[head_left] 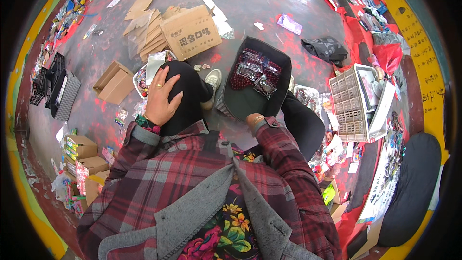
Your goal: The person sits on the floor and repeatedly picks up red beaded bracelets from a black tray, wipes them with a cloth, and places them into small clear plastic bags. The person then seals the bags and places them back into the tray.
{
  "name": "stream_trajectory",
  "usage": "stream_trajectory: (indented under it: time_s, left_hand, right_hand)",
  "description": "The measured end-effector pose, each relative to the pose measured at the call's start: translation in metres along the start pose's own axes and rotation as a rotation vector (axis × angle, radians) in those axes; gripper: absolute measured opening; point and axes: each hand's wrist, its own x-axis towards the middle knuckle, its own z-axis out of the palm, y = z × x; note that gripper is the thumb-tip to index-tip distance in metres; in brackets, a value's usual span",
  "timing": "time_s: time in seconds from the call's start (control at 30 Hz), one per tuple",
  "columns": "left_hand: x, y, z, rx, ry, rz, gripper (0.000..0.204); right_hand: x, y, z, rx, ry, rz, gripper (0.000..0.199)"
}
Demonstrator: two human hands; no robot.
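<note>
A dark, deep fabric bin (285, 70) sits between my legs, tilted slightly. In it lies a dark red dotted cloth (237, 81), with several small clear plastic packets (262, 85) of dark items on top. At the bin's near edge, my right hand (254, 119) is closed on the rim; its fingertips are mostly hidden. My left hand (162, 97) lies flat on my left knee, fingers spread, holding nothing. Just beyond that knee, a white tray (139, 83) of small items shows partly, with a pale flat piece (155, 66) over it.
Ahead to the left lie flattened cardboard boxes (191, 33) and an open carton (114, 83). A beige plastic crate (347, 101) stands on the right, near a dark grey bag (325, 49). Grey and black baskets (66, 97) sit far left. Small cartons (81, 147) crowd the lower left.
</note>
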Motion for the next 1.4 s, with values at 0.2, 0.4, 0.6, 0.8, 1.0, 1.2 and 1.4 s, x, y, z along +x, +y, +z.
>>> stream_trajectory:
  time_s: [0.2, 0.4, 0.6, 0.8, 1.0, 1.2, 1.4]
  left_hand:
    - [0.004, -0.001, 0.008, -0.082, -0.095, -0.002, 0.045]
    - [0.024, 0.002, 0.034, -0.103, -0.123, 0.04, 0.045]
    - [0.038, 0.001, 0.041, -0.058, -0.117, -0.056, 0.04]
    - [0.042, -0.013, 0.043, -0.02, -0.151, -0.148, 0.036]
    - [0.044, -0.025, 0.046, 0.014, -0.196, -0.21, 0.036]
    - [0.051, -0.025, 0.049, 0.047, -0.203, -0.19, 0.034]
    - [0.051, -0.026, 0.051, 0.049, -0.195, -0.185, 0.033]
  right_hand:
    - [0.025, -0.003, 0.003, -0.04, -0.03, -0.057, 0.033]
    - [0.056, 0.026, 0.027, -0.067, -0.011, -0.109, 0.036]
    - [0.037, 0.06, -0.026, 0.177, 0.145, -0.143, 0.031]
    - [0.104, 0.136, -0.042, 0.686, 0.623, 0.389, 0.059]
    - [0.163, 0.191, -0.029, 0.738, 0.677, 0.37, 0.081]
    - [0.192, 0.179, -0.005, 0.523, 0.385, 0.344, 0.055]
    - [0.184, 0.121, 0.018, 0.369, -0.105, -0.146, 0.032]
